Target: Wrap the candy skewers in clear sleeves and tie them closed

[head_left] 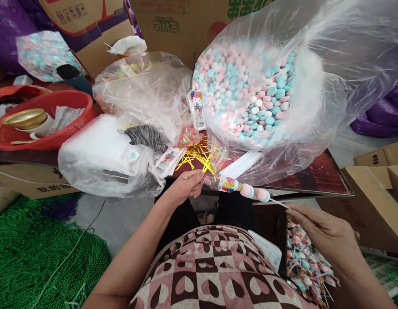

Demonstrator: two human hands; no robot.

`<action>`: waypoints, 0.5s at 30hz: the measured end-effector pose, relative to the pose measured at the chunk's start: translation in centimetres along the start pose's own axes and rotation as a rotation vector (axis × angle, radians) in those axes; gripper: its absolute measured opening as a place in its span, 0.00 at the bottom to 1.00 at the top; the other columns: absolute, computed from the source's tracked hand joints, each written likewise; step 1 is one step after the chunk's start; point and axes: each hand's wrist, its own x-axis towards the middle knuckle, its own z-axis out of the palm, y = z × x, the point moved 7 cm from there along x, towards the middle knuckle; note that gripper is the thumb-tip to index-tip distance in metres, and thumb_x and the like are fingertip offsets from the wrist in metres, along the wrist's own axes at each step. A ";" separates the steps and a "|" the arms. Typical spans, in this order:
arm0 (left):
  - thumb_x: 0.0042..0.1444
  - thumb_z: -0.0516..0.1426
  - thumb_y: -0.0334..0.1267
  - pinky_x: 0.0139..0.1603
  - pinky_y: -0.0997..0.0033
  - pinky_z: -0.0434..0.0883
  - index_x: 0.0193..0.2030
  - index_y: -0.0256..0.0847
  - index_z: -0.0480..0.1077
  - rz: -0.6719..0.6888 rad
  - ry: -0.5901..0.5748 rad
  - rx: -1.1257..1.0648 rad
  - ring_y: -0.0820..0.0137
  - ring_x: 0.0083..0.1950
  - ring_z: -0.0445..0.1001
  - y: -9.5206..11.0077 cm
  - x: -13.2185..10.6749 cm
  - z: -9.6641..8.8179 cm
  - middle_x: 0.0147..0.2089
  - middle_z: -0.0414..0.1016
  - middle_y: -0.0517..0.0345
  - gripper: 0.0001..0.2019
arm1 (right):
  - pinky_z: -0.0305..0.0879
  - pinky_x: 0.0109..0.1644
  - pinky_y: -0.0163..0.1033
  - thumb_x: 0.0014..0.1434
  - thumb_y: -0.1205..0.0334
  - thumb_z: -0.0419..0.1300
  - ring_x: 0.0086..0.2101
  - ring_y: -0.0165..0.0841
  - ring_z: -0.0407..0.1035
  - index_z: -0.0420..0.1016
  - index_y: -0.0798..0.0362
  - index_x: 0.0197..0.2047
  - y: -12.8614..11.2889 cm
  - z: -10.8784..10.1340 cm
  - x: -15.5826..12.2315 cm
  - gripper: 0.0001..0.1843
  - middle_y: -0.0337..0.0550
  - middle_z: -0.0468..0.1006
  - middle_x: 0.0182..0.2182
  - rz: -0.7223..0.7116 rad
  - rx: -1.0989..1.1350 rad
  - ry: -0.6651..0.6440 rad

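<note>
My right hand [324,231] pinches the white stick of a candy skewer [250,192], which carries pink and blue round candies and a small printed wrapper at its far end. My left hand [186,186] is closed in a pinch near the table's front edge, next to a heap of yellow twist ties [194,156]; what it holds is too small to make out. A big clear bag of pink, blue and white candies [250,94] stands open on the table behind the skewer.
A red basket [41,124] with tape rolls sits at the left. Clear plastic bags [144,90] and a white bag [98,154] crowd the table's middle. Finished candy skewers [306,266] lie in a pile at lower right. Cardboard boxes [379,184] stand right and behind.
</note>
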 end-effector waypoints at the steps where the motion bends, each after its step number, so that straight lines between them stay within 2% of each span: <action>1: 0.56 0.58 0.55 0.18 0.78 0.55 0.25 0.39 0.61 0.012 0.002 0.053 0.82 0.15 0.46 0.5 -0.1 0.1 0.15 0.48 0.73 0.21 | 0.74 0.38 0.34 0.55 0.52 0.64 0.32 0.34 0.77 0.84 0.51 0.39 0.2 0.1 0.0 0.14 0.45 0.84 0.34 0.044 0.031 -0.008; 5: 0.56 0.57 0.55 0.20 0.76 0.53 0.25 0.38 0.63 0.053 0.032 0.293 0.81 0.18 0.52 2.2 -0.7 0.2 0.18 0.54 0.69 0.21 | 0.70 0.25 0.33 0.52 0.48 0.64 0.22 0.32 0.71 0.84 0.52 0.35 0.5 1.5 0.2 0.16 0.43 0.80 0.24 0.141 0.117 -0.169; 8: 0.55 0.59 0.54 0.21 0.76 0.51 0.27 0.38 0.66 0.030 0.054 0.363 0.81 0.19 0.54 2.5 -1.1 0.1 0.20 0.58 0.68 0.19 | 0.67 0.22 0.34 0.53 0.46 0.63 0.20 0.31 0.66 0.83 0.50 0.34 0.8 2.1 0.2 0.17 0.39 0.75 0.18 0.157 0.161 -0.172; 12: 0.55 0.60 0.50 0.25 0.76 0.55 0.26 0.37 0.66 0.029 0.069 0.268 0.80 0.21 0.56 2.1 -1.0 0.4 0.18 0.59 0.68 0.18 | 0.64 0.21 0.33 0.53 0.45 0.62 0.18 0.30 0.64 0.83 0.52 0.33 0.5 3.7 0.0 0.18 0.38 0.72 0.17 0.146 0.179 -0.174; 15: 0.52 0.64 0.46 0.36 0.75 0.63 0.28 0.37 0.68 0.129 0.125 0.086 0.76 0.32 0.67 2.8 -0.8 0.9 0.29 0.71 0.61 0.14 | 0.63 0.21 0.33 0.52 0.44 0.62 0.17 0.30 0.63 0.83 0.52 0.33 0.2 4.8 -0.3 0.19 0.37 0.68 0.14 0.152 0.215 -0.186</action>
